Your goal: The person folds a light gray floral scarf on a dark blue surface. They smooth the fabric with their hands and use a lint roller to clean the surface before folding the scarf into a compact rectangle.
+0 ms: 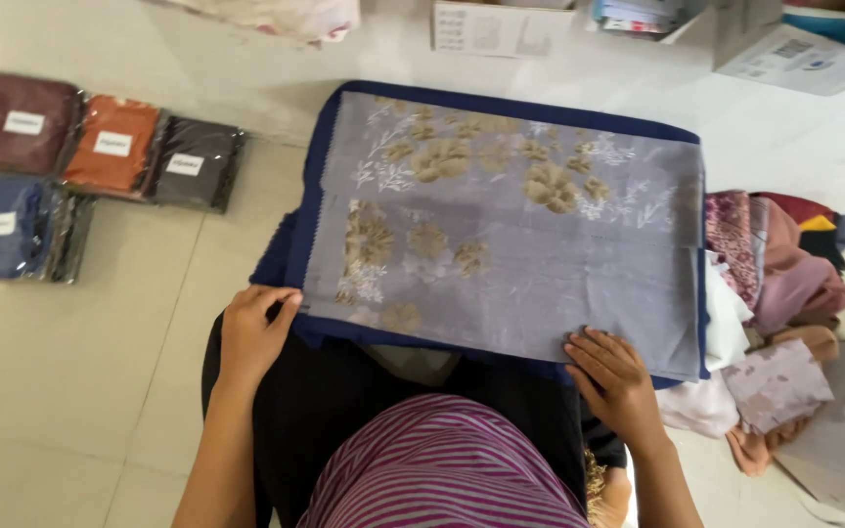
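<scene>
**Folded floral cloth held flat at its near edge**

At the far left, five flat packets of folded fabric [100, 166] in clear wrapping are laid on the pale tiled floor [70, 381]: maroon, orange and black in one row, blue and a darker one below. Each visible face carries a white label.

The left hand [254, 332] is set on the near left corner of a folded grey cloth [530, 264] printed with tan flowers. Its fingers [281, 303] are held together and curled over the edge, with the corner pinched beneath them. The cloth is spread flat over a dark blue layer [317, 156], which shows as a border around it, and both are rested across the person's lap, above a black garment and a purple striped top.

The right hand [618, 376] is pressed palm down on the near right edge of the cloth, fingers [589, 344] slightly apart and gripping nothing.

To the right, a loose heap of coloured cloths [784, 274] is piled on the floor, just beside the blue border.
</scene>
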